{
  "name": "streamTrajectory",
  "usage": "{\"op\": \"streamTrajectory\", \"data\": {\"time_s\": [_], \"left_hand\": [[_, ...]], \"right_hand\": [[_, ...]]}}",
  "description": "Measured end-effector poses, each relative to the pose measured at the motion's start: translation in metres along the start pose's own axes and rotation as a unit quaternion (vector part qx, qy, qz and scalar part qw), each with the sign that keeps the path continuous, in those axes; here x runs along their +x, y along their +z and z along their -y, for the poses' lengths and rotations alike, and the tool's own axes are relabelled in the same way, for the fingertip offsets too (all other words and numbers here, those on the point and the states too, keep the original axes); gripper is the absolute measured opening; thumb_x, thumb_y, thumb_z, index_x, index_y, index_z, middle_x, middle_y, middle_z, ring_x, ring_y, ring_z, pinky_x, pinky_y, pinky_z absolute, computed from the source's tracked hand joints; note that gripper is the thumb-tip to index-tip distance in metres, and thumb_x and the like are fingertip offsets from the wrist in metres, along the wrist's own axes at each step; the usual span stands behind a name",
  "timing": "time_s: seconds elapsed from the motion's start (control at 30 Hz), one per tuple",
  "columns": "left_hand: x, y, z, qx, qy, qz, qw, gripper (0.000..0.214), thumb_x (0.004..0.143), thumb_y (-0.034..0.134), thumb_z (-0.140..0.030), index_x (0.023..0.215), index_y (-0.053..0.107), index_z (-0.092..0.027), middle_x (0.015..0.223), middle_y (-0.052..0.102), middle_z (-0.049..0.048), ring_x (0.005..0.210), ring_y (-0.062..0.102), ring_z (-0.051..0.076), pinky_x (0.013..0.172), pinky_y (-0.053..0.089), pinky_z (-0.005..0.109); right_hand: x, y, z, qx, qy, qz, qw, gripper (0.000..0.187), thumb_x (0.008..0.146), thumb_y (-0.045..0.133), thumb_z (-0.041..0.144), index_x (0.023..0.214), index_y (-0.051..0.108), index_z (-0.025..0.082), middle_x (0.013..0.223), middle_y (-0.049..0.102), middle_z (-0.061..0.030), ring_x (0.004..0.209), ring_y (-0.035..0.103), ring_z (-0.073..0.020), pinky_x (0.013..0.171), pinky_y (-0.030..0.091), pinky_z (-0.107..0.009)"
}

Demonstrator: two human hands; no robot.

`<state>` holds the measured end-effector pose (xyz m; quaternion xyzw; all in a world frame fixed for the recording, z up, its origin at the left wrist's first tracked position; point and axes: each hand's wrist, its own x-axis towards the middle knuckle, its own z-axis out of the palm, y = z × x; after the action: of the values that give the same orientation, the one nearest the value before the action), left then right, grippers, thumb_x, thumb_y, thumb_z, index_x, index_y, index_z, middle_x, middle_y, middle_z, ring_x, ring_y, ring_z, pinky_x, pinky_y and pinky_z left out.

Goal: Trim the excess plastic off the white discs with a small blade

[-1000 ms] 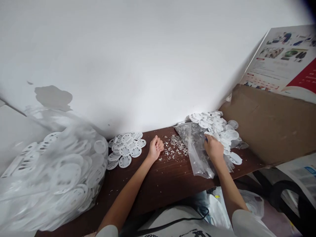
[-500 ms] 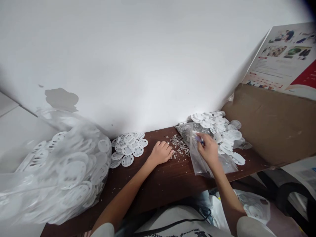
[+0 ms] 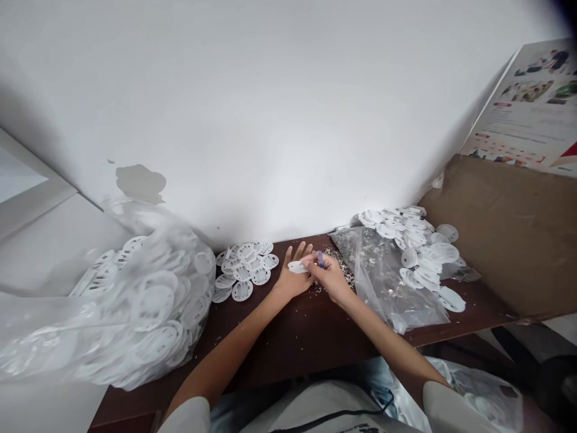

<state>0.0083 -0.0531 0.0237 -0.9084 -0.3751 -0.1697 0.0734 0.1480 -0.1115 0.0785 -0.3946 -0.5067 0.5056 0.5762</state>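
In the middle of the table my left hand (image 3: pixel 292 280) lies back up, its fingers stretched out and spread, beside a scatter of small shiny metal pieces (image 3: pixel 345 270). My right hand (image 3: pixel 331 276) is closed, pinching a white oval plastic disc (image 3: pixel 297 266) in front of the back of my left hand. A slim blue-purple tool (image 3: pixel 320 259) also sticks up from the right fingers; its kind is unclear. A small pile of slotted white discs (image 3: pixel 246 264) lies just left of my left hand. Whether the left palm covers anything is hidden.
A big clear bag full of white discs (image 3: pixel 153 300) stands at the left. At the right, a flat clear bag with small metal pieces (image 3: pixel 383 273) lies before a heap of white discs (image 3: pixel 424 249). A cardboard panel (image 3: pixel 509 234) and white wall (image 3: pixel 270 120) bound the table (image 3: pixel 279 343).
My right hand has moved left from the clear bag to my left hand, and a white disc now shows in its fingers. My left fingers have gone from curled to spread.
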Motion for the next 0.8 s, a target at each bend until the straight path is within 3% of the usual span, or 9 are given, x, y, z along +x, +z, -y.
{"op": "streamTrajectory", "data": {"time_s": [0.13,0.2,0.37,0.5,0.6,0.67,0.73,0.8], "left_hand": [[0.0,0.001,0.002,0.02,0.001,0.002,1.0,0.067,0.097,0.049,-0.037,0.161,0.037,-0.022,0.168,0.034,0.0106,0.159,0.02,0.034,0.129,0.003,0.057],[0.002,-0.003,0.003,0.011,0.01,0.007,1.0,0.07,0.096,0.052,-0.038,0.162,0.035,-0.022,0.168,0.034,0.0099,0.159,0.021,0.034,0.129,0.004,0.056],[0.004,-0.012,0.007,-0.066,0.007,-0.024,0.997,0.065,0.098,0.053,-0.041,0.158,0.041,-0.022,0.165,0.038,0.0141,0.156,0.024,0.038,0.127,0.007,0.061],[0.002,-0.009,0.01,-0.214,-0.076,-0.108,0.968,0.057,0.098,0.055,-0.042,0.15,0.049,-0.02,0.154,0.05,0.0188,0.147,0.038,0.039,0.122,0.023,0.059],[0.001,-0.003,0.013,-0.38,-0.16,-0.164,0.896,0.051,0.1,0.054,-0.044,0.145,0.051,-0.023,0.141,0.058,0.0171,0.126,0.056,0.033,0.109,0.039,0.051],[0.001,0.0,0.016,-0.496,-0.21,-0.162,0.827,0.047,0.101,0.05,-0.053,0.138,0.056,-0.024,0.132,0.064,0.0145,0.1,0.065,0.026,0.094,0.047,0.042],[0.001,0.002,0.019,-0.614,-0.233,-0.121,0.744,0.058,0.1,0.04,-0.065,0.128,0.062,-0.02,0.121,0.068,0.0143,0.078,0.065,0.02,0.076,0.048,0.036],[0.002,0.003,0.021,-0.721,-0.231,-0.075,0.649,0.069,0.096,0.038,-0.074,0.12,0.065,-0.015,0.108,0.072,0.0148,0.071,0.065,0.019,0.065,0.046,0.032]], "right_hand": [[0.014,-0.001,-0.006,0.142,0.161,0.026,0.976,0.028,0.074,0.084,0.041,0.085,0.072,0.018,0.045,0.04,0.0102,0.04,0.022,-0.0057,0.037,0.017,-0.021],[0.021,-0.004,-0.012,0.168,0.194,0.022,0.966,0.03,0.07,0.086,0.039,0.082,0.069,0.017,0.043,0.035,0.0124,0.039,0.015,-0.0047,0.035,0.012,-0.021],[0.044,-0.023,-0.015,0.207,0.166,-0.039,0.963,0.028,0.071,0.083,0.035,0.086,0.066,0.017,0.047,0.035,0.0128,0.041,0.015,-0.0046,0.034,0.014,-0.018],[0.056,-0.03,-0.011,0.194,0.087,-0.066,0.975,0.028,0.075,0.082,0.038,0.084,0.064,0.019,0.048,0.028,0.0132,0.042,0.015,-0.0052,0.035,0.017,-0.018],[0.054,-0.029,-0.015,0.145,0.032,-0.082,0.985,0.031,0.081,0.079,0.047,0.085,0.063,0.021,0.051,0.029,0.0118,0.042,0.019,-0.0063,0.037,0.023,-0.02],[0.05,-0.03,-0.02,0.053,-0.04,-0.09,0.994,0.028,0.088,0.072,0.049,0.092,0.066,0.022,0.058,0.046,0.0068,0.047,0.038,-0.0094,0.045,0.038,-0.022],[0.046,-0.034,-0.025,-0.082,-0.145,-0.053,0.985,0.021,0.095,0.065,0.044,0.099,0.069,0.023,0.083,0.066,-0.0026,0.074,0.062,-0.0166,0.068,0.054,-0.029],[0.042,-0.037,-0.033,-0.214,-0.231,0.028,0.949,0.017,0.099,0.06,0.036,0.105,0.071,0.024,0.112,0.07,-0.009,0.105,0.066,-0.0227,0.092,0.055,-0.038]]}}
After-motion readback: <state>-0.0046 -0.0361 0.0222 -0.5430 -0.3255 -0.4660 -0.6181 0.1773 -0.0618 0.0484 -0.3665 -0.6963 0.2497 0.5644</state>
